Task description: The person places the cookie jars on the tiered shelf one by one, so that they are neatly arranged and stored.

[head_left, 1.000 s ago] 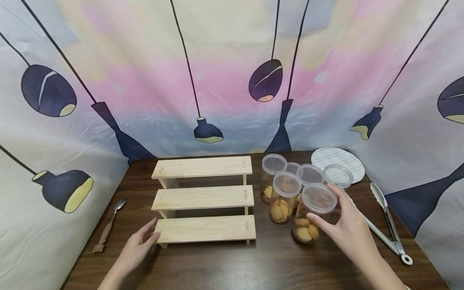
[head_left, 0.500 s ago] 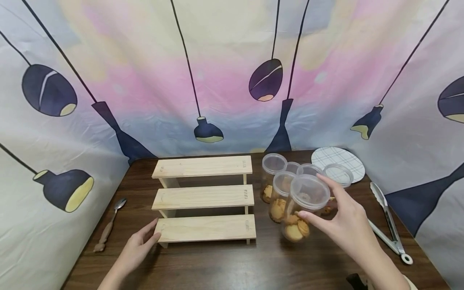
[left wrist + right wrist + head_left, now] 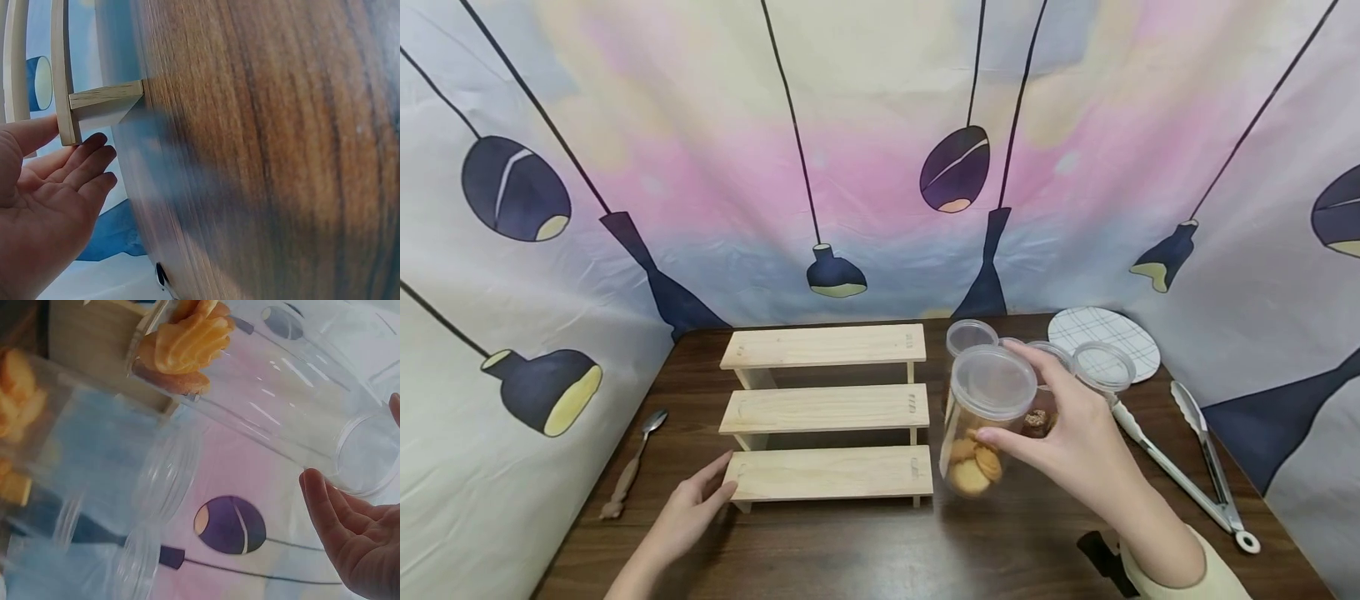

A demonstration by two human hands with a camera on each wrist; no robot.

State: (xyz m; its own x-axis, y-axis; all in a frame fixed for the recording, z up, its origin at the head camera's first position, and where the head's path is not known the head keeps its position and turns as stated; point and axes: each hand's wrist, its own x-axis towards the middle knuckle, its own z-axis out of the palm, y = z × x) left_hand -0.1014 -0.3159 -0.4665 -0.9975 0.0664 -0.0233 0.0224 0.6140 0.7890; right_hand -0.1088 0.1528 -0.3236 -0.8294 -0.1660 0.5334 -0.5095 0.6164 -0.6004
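Note:
My right hand (image 3: 1078, 437) grips a clear plastic jar (image 3: 976, 423) near its lid, with the thumb on the near side. Golden cookies (image 3: 181, 353) lie in the jar's lower part; it appears lifted off the table and slightly tilted. The jar is just right of a three-tier wooden shelf (image 3: 831, 473). At the left end of the lowest tier, my left hand (image 3: 688, 508) pinches the board (image 3: 61, 75) between thumb and fingers. Several other lidded jars (image 3: 119, 431) stand behind the held one, partly hidden by it and by my right hand.
A spoon (image 3: 632, 467) lies left of the shelf. Metal tongs (image 3: 1213, 475) lie spread at the right of the dark wood table (image 3: 850, 550). A round checked plate (image 3: 1131, 342) is at the back right, against a printed cloth backdrop (image 3: 880, 167).
My right hand has lifted the jar of cookies and carried it left, from the front of the jar group toward the shelf. The left hand stays at the lowest tier's end.

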